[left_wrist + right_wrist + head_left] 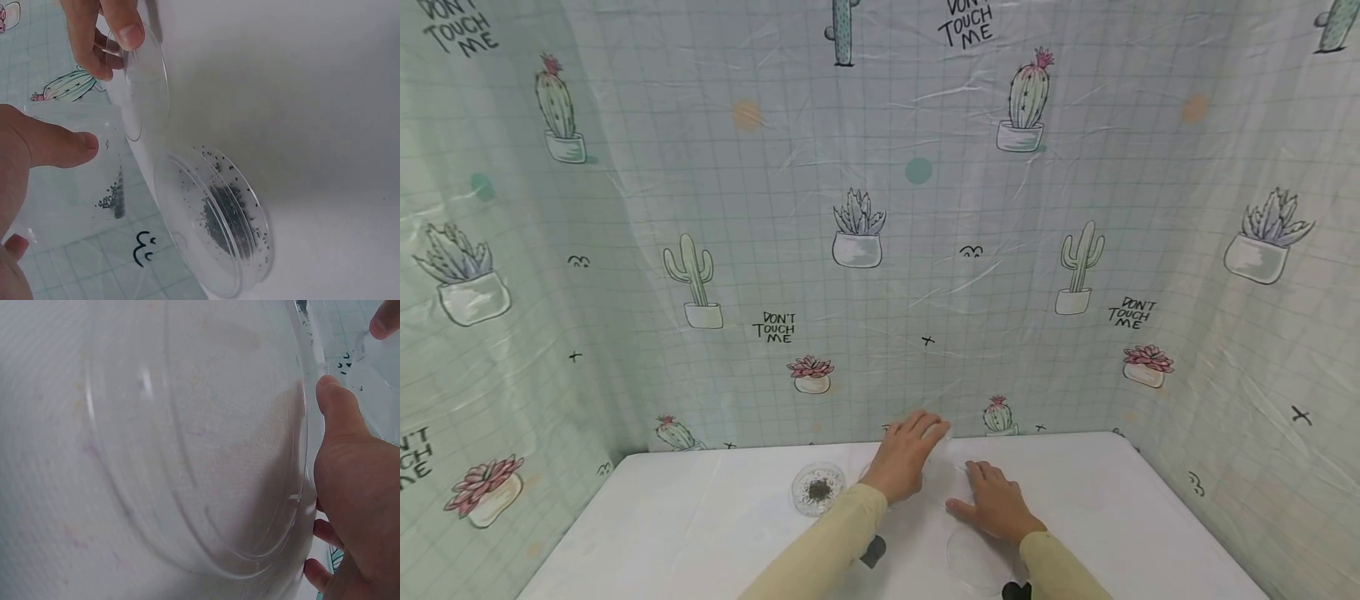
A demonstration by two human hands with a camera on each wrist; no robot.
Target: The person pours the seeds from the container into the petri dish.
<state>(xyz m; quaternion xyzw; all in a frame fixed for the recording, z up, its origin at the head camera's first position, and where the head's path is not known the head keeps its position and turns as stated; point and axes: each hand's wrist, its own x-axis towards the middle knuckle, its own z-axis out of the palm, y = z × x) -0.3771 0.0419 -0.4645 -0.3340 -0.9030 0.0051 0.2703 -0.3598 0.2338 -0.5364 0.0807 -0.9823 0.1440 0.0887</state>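
Note:
My left hand [906, 457] pinches a clear plastic bag [65, 194], its thumb pressed on the front. Small dark grains [112, 201] lie gathered inside the bag toward one side. To the left of this hand, a round clear petri dish [818, 490] sits on the table with a heap of dark grains scattered out to its rim. My right hand [996, 500] stays low over the table, fingers loosely bent and thumb spread toward the bag. Beside it, on the near side, lies a second clear dish [215, 506] with no grains showing in it.
The white table [700, 525] ends at a hanging plastic sheet [880, 325] printed with cacti, which also closes off both sides. Black heart-shaped pieces [874, 552] show beside each forearm.

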